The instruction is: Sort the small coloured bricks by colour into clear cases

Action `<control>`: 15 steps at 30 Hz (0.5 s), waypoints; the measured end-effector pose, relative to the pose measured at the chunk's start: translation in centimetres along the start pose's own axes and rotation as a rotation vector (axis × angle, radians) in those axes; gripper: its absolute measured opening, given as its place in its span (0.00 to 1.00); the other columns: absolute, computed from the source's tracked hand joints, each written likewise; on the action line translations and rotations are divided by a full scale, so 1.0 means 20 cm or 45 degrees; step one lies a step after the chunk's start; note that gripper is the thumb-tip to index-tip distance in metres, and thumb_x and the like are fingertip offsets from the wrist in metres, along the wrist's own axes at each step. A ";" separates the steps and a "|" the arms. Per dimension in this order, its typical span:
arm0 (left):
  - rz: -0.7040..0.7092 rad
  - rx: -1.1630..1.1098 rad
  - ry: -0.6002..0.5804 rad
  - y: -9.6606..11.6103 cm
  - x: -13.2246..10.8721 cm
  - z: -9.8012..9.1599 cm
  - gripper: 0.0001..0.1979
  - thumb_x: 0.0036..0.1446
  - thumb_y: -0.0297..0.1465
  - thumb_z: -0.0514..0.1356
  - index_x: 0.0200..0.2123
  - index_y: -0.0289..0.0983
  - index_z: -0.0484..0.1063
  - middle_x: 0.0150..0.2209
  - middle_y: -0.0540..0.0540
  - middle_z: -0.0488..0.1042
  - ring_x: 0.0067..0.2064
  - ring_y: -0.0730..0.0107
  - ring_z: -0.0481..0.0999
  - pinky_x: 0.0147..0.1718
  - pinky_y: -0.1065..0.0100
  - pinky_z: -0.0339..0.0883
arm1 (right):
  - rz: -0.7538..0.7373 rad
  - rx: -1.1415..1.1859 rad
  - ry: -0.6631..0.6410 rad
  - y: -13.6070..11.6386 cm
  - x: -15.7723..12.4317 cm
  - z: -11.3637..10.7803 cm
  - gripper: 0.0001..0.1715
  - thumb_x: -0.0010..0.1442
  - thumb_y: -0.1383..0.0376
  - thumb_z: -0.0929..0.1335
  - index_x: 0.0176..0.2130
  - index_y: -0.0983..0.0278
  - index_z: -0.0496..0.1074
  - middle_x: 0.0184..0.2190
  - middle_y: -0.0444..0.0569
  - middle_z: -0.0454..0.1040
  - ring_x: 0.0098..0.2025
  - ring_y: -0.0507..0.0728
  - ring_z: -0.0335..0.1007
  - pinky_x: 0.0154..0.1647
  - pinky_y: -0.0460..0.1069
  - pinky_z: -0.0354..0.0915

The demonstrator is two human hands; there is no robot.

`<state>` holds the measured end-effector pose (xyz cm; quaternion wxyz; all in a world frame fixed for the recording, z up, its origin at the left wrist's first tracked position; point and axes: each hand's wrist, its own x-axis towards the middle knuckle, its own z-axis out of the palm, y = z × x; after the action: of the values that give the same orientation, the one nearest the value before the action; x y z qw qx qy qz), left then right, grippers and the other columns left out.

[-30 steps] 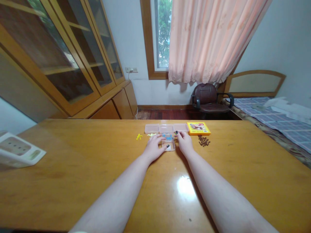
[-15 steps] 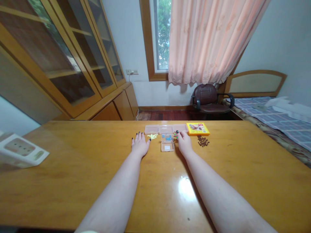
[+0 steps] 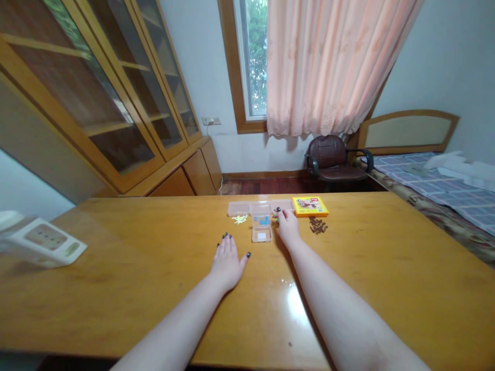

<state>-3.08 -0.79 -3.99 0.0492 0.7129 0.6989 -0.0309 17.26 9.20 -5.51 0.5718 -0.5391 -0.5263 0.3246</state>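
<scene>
My left hand (image 3: 227, 262) lies flat on the table, fingers spread and nothing in it. Beyond it is a scatter of pale yellow pieces (image 3: 240, 219). My right hand (image 3: 288, 225) has its fingers drawn together beside small green and colored bits at the fingertips; what they grip is too small to make out. Just left of that hand stands a small clear hinged box (image 3: 262, 235), lid up, with blue pieces (image 3: 265, 221) at its back half. Behind these, clear shallow trays (image 3: 238, 208) sit in a row. Brown pieces (image 3: 318, 225) lie in a pile right of my right hand.
A yellow box (image 3: 310, 206) with a printed picture stands at the table's far edge. On the left is a white container (image 3: 48, 241). Past the wooden table (image 3: 135, 288) are a brown armchair (image 3: 328, 157), a bed (image 3: 425, 170) and a glass-fronted cabinet (image 3: 127, 103).
My left hand has drawn back toward me, away from the pale yellow pieces. My right hand stays near the small box. The view has shifted slightly.
</scene>
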 end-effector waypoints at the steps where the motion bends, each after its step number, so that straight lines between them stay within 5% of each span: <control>1: 0.068 -0.004 -0.005 0.04 -0.06 0.01 0.41 0.59 0.48 0.43 0.64 0.20 0.47 0.66 0.30 0.41 0.67 0.49 0.41 0.63 0.53 0.43 | 0.006 0.004 0.010 -0.01 0.00 0.00 0.24 0.59 0.49 0.60 0.36 0.64 0.72 0.30 0.50 0.76 0.34 0.57 0.70 0.34 0.49 0.63; 6: 0.418 -0.018 -0.102 0.20 -0.21 0.01 0.41 0.59 0.49 0.45 0.65 0.24 0.45 0.67 0.33 0.39 0.67 0.50 0.40 0.64 0.52 0.42 | 0.039 -0.003 0.051 -0.03 0.00 0.00 0.23 0.59 0.50 0.60 0.35 0.64 0.72 0.29 0.49 0.75 0.31 0.56 0.69 0.32 0.49 0.62; 12: 0.767 -0.097 -0.179 0.23 -0.09 -0.08 0.39 0.60 0.48 0.47 0.66 0.30 0.42 0.67 0.35 0.36 0.68 0.55 0.36 0.64 0.52 0.38 | -0.008 -0.028 0.123 -0.07 -0.02 -0.02 0.23 0.59 0.51 0.60 0.34 0.65 0.72 0.25 0.47 0.73 0.29 0.55 0.68 0.31 0.48 0.61; 15: 0.832 -0.242 -0.050 0.18 0.01 -0.14 0.36 0.60 0.42 0.50 0.66 0.35 0.42 0.68 0.39 0.37 0.68 0.56 0.38 0.64 0.52 0.40 | -0.061 -0.026 0.125 -0.10 -0.04 -0.02 0.21 0.60 0.51 0.60 0.33 0.65 0.71 0.21 0.44 0.69 0.26 0.54 0.65 0.29 0.47 0.60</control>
<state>0.52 -0.33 -1.15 0.1360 0.8907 0.4322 0.0381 17.13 7.81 -3.79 0.5991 -0.5473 -0.5137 0.2787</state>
